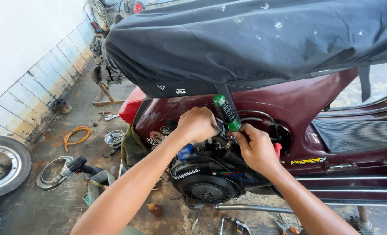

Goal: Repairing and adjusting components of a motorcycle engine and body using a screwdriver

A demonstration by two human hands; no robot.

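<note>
A maroon scooter (289, 102) with a black seat (245, 39) stands side-on, its engine bay open. My right hand (256, 148) grips a screwdriver with a green and black handle (226, 112), its tip hidden among parts above the black engine cover (206, 182). My left hand (196, 124) is closed on something small in the opening, beside the screwdriver; what it holds is hidden. A blue fitting (185, 152) sits just below my left wrist.
A tyre on its rim (2, 165) leans at the left by the tiled wall. An orange hose (76, 135), a power tool (78, 165), a round metal part (114, 138) and pliers (285, 225) lie on the stained concrete floor. Another machine (102, 65) stands behind.
</note>
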